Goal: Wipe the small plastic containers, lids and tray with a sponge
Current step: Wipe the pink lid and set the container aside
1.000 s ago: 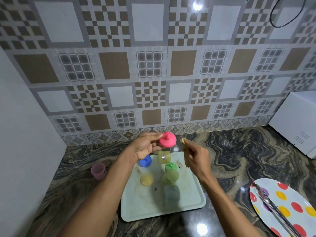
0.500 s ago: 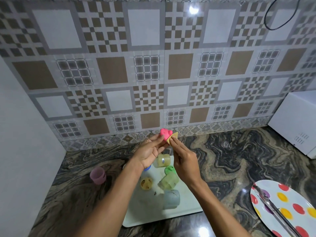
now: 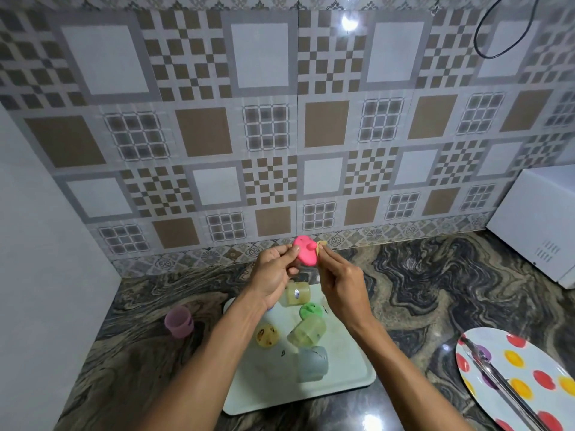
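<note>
Patterned tile wall, dark marbled stone counter. Left hand fingertips pinch round pink plastic lid with knob, raised above white plastic tray. Right hand fingers clenched on small yellow sponge scrap, touching lid edge. Risk: thin pinch, wipe pressure pops lid loose, drops onto green containers below, likely topples them.

Spotted plate, tongs, microwave
</note>
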